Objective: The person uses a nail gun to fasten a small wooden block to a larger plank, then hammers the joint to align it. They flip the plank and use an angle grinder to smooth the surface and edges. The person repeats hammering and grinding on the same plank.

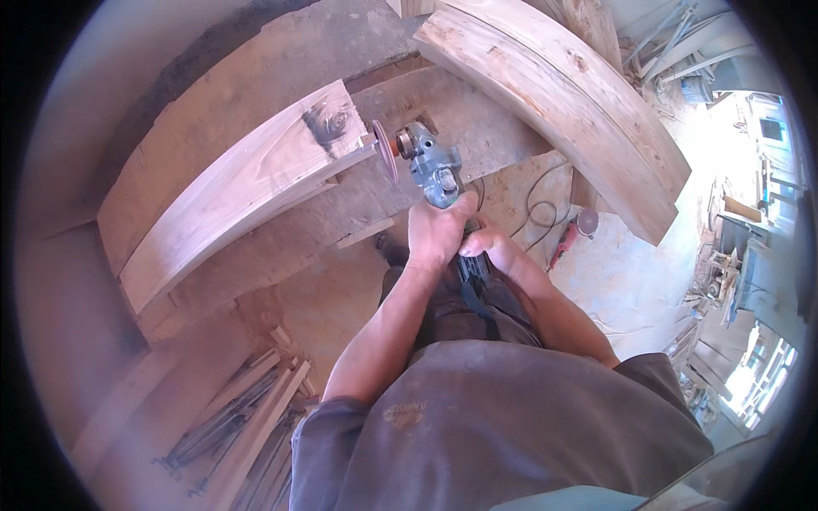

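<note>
Both my hands grip an angle grinder [436, 167] with a blue-grey metal head. My left hand [434, 232] is wrapped round its body just behind the head. Behind it, my right hand [490, 243] closes on the dark rear part. The grinder's disc [386, 152] stands on edge, at or very close to the end of a thick pale wooden beam [247, 183]; I cannot tell whether it touches. A dark knot marks the beam near that end. The fingertips of both hands are partly hidden.
Another thick beam [554, 111] lies at the upper right. A red sander-like tool [564, 247] with a round disc rests on the floor, near a looping dark cord [532, 204]. Wooden strips and metal bars [247, 409] lie at lower left. Scrap wood [720, 277] lines the right side.
</note>
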`<state>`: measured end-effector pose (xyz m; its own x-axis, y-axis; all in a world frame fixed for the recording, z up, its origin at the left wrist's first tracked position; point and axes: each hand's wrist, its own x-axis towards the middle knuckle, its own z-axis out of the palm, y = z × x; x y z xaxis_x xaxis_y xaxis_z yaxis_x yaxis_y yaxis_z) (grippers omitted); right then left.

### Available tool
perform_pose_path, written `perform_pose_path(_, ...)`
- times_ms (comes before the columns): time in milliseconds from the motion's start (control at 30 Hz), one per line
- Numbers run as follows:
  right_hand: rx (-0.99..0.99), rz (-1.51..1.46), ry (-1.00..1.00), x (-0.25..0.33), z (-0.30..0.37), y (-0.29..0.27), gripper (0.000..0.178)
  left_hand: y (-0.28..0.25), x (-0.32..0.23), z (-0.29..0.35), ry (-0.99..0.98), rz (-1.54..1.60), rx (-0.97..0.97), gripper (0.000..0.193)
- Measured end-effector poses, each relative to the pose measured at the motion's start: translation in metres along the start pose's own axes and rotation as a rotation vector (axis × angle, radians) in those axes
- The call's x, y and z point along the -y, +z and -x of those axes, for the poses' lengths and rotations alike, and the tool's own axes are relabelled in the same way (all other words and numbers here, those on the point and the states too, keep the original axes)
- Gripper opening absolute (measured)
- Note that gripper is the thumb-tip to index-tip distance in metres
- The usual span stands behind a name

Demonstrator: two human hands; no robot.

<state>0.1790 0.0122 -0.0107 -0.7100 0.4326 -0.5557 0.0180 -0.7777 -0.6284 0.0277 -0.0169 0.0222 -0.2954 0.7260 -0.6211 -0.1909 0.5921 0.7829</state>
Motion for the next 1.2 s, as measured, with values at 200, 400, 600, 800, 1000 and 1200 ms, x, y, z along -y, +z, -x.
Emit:
perform_pose_path(200,-0.04,-0.081,0.001,-0.007,0.003,0.009,0.057,-0.001,0.006,-0.001,-0.002,-0.011,0.008,0.042)
perform_pose_path(400,-0.017,-0.151,0.017,-0.009,0.003,0.016,0.058,-0.004,0.007,-0.003,-0.026,-0.136,-0.018,0.047)
perform_pose_path(600,0.018,-0.219,0.004,-0.014,0.001,0.015,0.063,-0.005,0.007,-0.005,-0.05,-0.218,-0.032,0.052)
perform_pose_path(800,-0.019,-0.27,0.011,-0.02,-0.002,0.019,0.064,-0.008,0.004,-0.003,-0.06,-0.213,-0.025,0.053)
perform_pose_path(1000,-0.026,-0.31,0.023,-0.02,-0.002,0.021,0.059,-0.01,-0.005,0.0,-0.031,-0.229,-0.022,0.051)
perform_pose_path(1200,0.002,-0.293,0.0,-0.016,-0.003,0.024,0.054,-0.011,0.005,-0.006,-0.029,-0.185,-0.013,0.05)
